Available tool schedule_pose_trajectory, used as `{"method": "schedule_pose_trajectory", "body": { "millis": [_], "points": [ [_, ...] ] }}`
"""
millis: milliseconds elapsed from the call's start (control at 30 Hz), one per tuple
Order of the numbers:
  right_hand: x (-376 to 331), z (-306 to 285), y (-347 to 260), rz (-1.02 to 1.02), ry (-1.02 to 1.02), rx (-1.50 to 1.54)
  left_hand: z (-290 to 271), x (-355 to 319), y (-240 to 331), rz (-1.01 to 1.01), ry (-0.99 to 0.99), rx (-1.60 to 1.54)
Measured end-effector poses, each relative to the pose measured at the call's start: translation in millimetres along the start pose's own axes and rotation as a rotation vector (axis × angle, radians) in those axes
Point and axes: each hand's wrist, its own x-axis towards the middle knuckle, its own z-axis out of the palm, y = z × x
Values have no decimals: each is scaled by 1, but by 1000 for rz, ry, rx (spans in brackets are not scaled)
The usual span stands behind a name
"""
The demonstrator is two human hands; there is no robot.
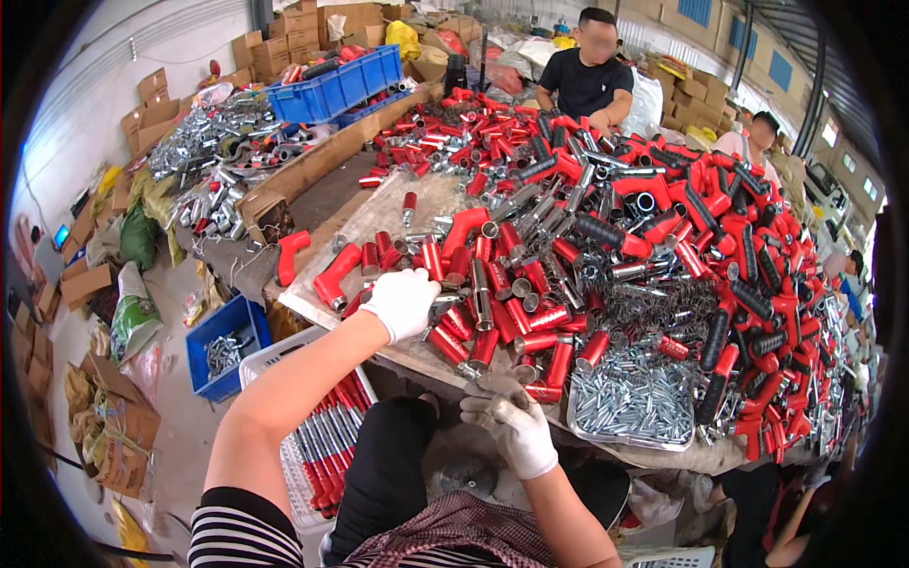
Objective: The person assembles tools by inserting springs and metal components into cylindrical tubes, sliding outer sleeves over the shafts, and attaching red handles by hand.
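Note:
My left hand (402, 303), in a white glove, reaches to the near edge of the bench among red metal sleeves (450, 343). Its fingers are curled down, and whatever they close on is hidden beneath the glove. Left of it lies a bent red handle (336, 275). My right hand (511, 426), in a white glove with a dirty grey palm, hovers just off the bench edge. Its fingers point left, somewhat apart, with nothing visible in them. Close to it are a red sleeve (559, 364) and a white tray (630, 440) full of silver bolts (632, 398).
Red-and-black handles (757, 284) are heaped on the right, with springs (653, 308) nearer. Below my left arm stands a white basket (251, 369) of red-and-silver rods. Blue crates (346, 85) sit left, one on the floor (204, 364). A person (587, 85) works across the bench.

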Motion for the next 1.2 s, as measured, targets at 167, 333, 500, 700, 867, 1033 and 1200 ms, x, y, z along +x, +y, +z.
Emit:
{"method": "schedule_pose_trajectory", "body": {
  "millis": [167,333,500,700,867,1033,1200],
  "points": [
    [4,8,5,70,-26,15,-12,-18,-3,-225,339,-355],
    [11,9,9,125,-12,13,-43,-56,9,-167,511,-739],
    [14,-1,6,166,-56,132,-54,-38,32,221,-17,-765],
    [17,4,15,146,-109,33,-2,120,-87,-220,236,-333],
    [18,-3,16,193,-139,-56,41,207,-98,-204,-122,-152],
    [21,-2,14,162,-123,-3,17,204,-75,-32,-219,-84],
    [13,0,13,193,-221,-19,-47,129,-94,-42,-217,-10]
  ]
}}
